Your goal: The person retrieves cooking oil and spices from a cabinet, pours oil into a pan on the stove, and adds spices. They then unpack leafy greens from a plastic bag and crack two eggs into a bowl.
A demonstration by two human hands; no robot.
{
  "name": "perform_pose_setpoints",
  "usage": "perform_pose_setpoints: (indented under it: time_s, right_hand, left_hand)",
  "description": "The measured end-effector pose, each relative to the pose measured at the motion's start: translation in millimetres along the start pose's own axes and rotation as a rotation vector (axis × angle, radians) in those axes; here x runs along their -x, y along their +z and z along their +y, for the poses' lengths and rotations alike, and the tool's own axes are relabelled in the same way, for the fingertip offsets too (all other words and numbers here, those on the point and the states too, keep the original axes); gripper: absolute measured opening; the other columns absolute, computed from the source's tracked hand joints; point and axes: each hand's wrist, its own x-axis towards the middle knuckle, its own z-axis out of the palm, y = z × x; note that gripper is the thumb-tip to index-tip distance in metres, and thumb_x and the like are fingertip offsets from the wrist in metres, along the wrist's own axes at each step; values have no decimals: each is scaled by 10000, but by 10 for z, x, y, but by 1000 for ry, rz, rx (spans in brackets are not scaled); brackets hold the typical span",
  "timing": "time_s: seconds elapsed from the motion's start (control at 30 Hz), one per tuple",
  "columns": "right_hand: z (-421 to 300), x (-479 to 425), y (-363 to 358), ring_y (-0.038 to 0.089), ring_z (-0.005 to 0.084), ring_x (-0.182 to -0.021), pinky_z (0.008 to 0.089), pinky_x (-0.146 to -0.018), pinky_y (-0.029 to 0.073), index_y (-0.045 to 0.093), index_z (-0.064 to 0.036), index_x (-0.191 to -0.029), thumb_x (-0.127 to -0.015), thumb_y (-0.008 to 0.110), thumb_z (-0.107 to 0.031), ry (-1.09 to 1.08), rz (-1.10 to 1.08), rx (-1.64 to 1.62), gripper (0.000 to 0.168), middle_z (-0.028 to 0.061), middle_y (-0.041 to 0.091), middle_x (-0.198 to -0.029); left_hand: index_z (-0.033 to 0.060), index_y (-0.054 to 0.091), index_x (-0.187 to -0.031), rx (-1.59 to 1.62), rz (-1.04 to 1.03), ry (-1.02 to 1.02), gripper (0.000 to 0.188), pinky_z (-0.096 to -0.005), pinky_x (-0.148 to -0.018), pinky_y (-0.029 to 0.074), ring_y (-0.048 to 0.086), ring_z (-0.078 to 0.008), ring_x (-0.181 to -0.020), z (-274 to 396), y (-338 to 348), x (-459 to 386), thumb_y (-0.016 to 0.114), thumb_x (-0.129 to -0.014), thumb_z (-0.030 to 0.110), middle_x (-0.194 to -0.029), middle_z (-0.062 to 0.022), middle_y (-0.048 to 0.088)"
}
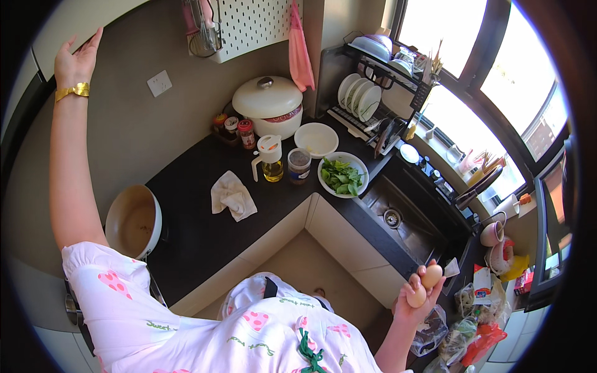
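My left hand (78,60) is raised high at the upper left, its fingertips at the lower edge of a pale wall cabinet (88,16); it holds nothing that I can see. Two brown eggs (423,285) rest in my right hand (415,303), held over the counter beside the sink (401,212). Below my raised arm sits a pan (135,221) with a tan inside bearing dark specks. A crumpled white cloth (233,196) lies on the black counter. Green leaves (344,177) fill a white bowl at the counter's inner corner, near an empty-looking white bowl (316,139).
An oil jug (270,161), a lidded jar (299,165), spice jars (246,133) and a large white lidded pot (267,100) stand at the back. A dish rack (373,93) holds plates by the window. Plastic bags (485,342) crowd the lower right.
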Motion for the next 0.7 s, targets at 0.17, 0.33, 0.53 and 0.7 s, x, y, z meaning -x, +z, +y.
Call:
perform_pose_setpoints:
  time_s: [0.17, 0.33, 0.53, 0.7]
  right_hand:
    - [221, -419, 301, 559, 194, -728, 311, -529, 490, 442, -78, -1367, -1054, 414, -458, 118, -90, -17, 493, 122, 525, -1033]
    - [454, -867, 920, 558, 190, -731, 314, -543, 501, 442, -76, -1384, -1054, 412, -459, 265, -311, -2, 506, 125, 522, -1041]
    - [863, -1302, 2220, 530, 169, -727, 297, -561, 489, 422, -20, -1380, -1052, 420, -439, 395, -669, -102, 532, 116, 518, -1051]
    - [1338, -1541, 3531, 578, 185, -821, 322, -629, 513, 446, 28, -1302, -1049, 431, -340, 560, -859, -314, 447, 235, 404, -1439]
  left_hand:
    - [-127, 338, -1366, -44, -37, 29, 427, -631, -1155, 325, 372, -457, -1372, -69, 71, 162, 440, -993, 53, -1431, -276, 396]
    - [-85, 472, -1183, -108, 22, 150, 281, -575, -1069, 455, 520, -361, -1224, -198, 210, 633, 488, -1012, 137, -1235, -215, 533]
    - [34, 584, -939, -445, -198, 559, 147, -336, -859, 525, 610, -175, -901, -697, 436, 1382, 600, -978, 175, -889, -82, 617]
    - [-6, 445, -1114, -651, -289, 578, 347, -336, -881, 470, 571, -195, -908, -1126, 951, 1692, 672, -940, 191, -977, -92, 561]
